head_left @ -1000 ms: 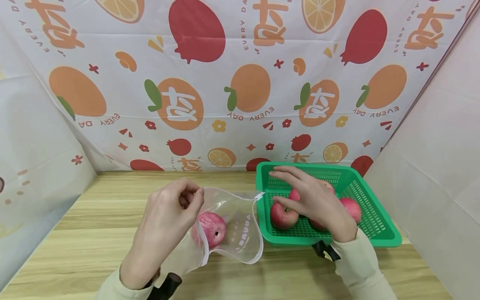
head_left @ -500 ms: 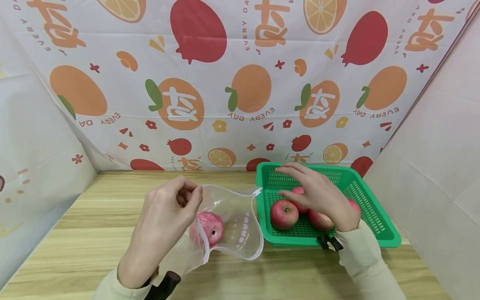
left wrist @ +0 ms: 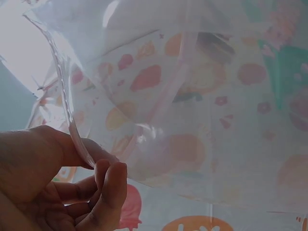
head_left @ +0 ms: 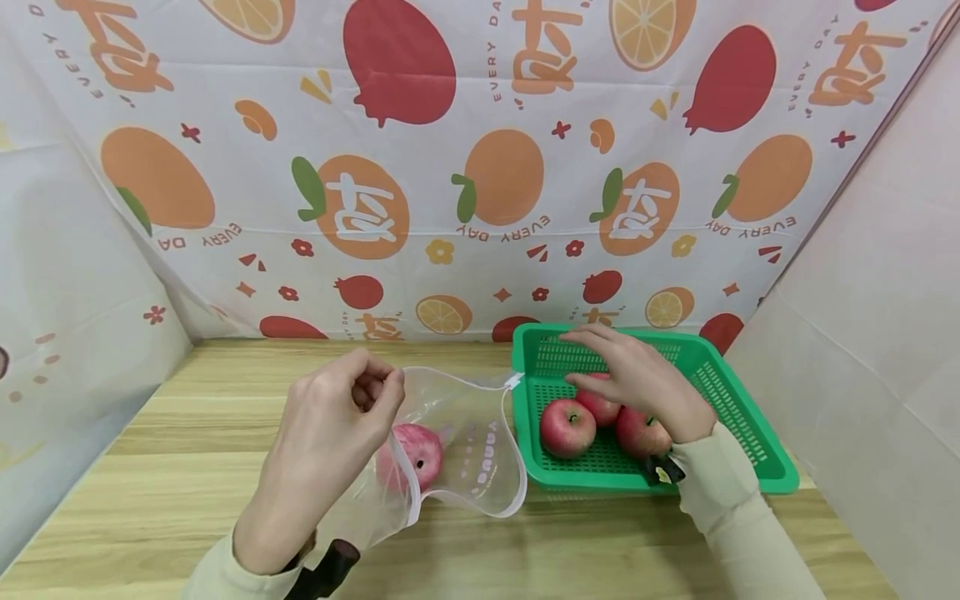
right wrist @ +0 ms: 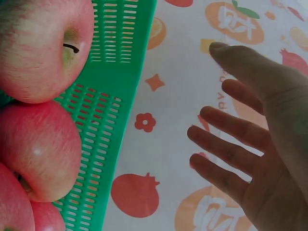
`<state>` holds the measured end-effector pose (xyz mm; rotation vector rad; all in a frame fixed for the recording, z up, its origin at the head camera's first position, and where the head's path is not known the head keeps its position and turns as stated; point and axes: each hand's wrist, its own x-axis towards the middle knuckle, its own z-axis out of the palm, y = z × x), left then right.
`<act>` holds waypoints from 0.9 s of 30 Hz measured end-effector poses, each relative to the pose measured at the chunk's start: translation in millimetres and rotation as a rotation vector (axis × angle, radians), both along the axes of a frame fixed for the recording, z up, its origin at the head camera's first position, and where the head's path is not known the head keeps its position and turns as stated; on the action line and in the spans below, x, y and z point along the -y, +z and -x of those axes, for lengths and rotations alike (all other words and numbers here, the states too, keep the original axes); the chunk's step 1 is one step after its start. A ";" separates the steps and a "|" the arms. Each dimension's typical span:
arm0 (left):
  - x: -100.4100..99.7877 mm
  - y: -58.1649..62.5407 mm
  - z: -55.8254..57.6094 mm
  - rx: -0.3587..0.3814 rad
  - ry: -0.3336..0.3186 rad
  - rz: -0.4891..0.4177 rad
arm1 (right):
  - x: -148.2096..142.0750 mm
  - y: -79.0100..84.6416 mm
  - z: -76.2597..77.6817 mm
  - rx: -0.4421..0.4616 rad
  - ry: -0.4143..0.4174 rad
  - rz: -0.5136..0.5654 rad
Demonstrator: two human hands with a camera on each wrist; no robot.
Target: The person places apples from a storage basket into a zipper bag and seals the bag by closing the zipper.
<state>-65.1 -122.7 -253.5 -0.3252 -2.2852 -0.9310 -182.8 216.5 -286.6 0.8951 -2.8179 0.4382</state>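
My left hand (head_left: 330, 442) pinches the rim of a clear zip bag (head_left: 483, 479) between thumb and fingertips. The bag's mouth gapes, and one pinkish-red apple (head_left: 424, 458) lies inside. In the left wrist view, thumb and fingers meet at the bag's edge (left wrist: 67, 103). Above the green basket (head_left: 581, 482) hovers my right hand (head_left: 641, 383), fingers spread and holding nothing. Red apples (head_left: 567, 427) sit below it in the basket, partly covered by hand and sleeve. The right wrist view shows several, including a large apple (right wrist: 41, 53) with its stem visible.
Wooden tabletop (head_left: 202, 417) lies under bag and basket. A fruit-printed cloth (head_left: 435, 200) hangs behind, with pale side walls (head_left: 877, 333) at both ends. The bag's zip slider (head_left: 514, 381) is right at the basket's left rim.
My right hand has lifted and shifted slightly right over the basket, uncovering more of the front apples. The left hand keeps its pinch, and the bagged apple has shifted slightly left.
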 end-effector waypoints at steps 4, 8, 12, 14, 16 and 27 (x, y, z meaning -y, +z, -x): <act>0.7 0.3 0.2 -0.011 0.000 0.001 | -2.5 -1.4 5.3 0.015 -0.006 -0.016; 1.3 0.1 -0.1 -0.015 0.001 -0.002 | -3.9 -1.6 8.6 0.039 -0.013 -0.026; 1.8 -0.7 -0.8 -0.024 0.002 -0.005 | -6.2 -2.7 11.7 0.050 -0.017 -0.032; 2.3 -1.2 -1.3 -0.026 0.003 -0.008 | -7.4 -3.7 13.6 0.049 -0.017 -0.034; 2.8 -1.6 -1.6 -0.025 0.003 -0.011 | -8.7 -4.6 15.3 0.048 -0.015 -0.041; 2.4 -2.5 -1.1 -0.025 0.005 -0.012 | -13.6 -7.3 28.2 0.124 -0.025 -0.099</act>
